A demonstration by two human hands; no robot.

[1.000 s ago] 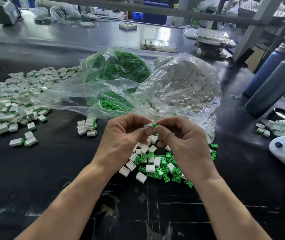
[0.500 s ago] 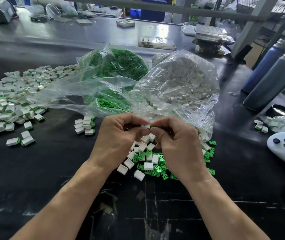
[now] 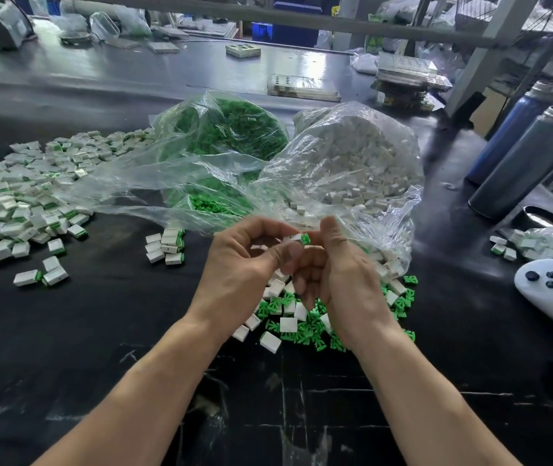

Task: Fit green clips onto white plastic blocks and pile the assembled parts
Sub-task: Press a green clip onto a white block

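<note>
- Over a black worktop (image 3: pixel 100 331), a person's left hand (image 3: pixel 244 274) and right hand (image 3: pixel 345 280) meet above a loose heap of small white rectangular plastic blocks and bright green plastic clips (image 3: pixel 302 317), the landmark for this scene.
- Changed within the last second: the right thumb, earlier folded down against the left fingers, now stands raised, and the green clip (image 3: pixel 306 239) shows plainly at the end of the white plastic block (image 3: pixel 296 238) held between the hands. It looks seated or nearly so; this unit is probably close to ready for piling.
- Left hand: fingers curled, thumb and forefinger pinching the block just above the heap. Right hand: lower fingers curled under the piece, thumb lifted upright beside the clip; whether it grips the clip itself or only steadies it cannot be told.
- Both forearms reach in from the near edge, wrists close together.
- Behind the heap lie two clear plastic bags, one of green clips (image 3: pixel 224 136), one of white blocks (image 3: pixel 352 163).
- Far left of the heap spreads the broad pile of assembled white-and-green parts (image 3: pixel 16 196); a small cluster of finished parts (image 3: pixel 165 245) sits nearer, left of the hands.
</note>
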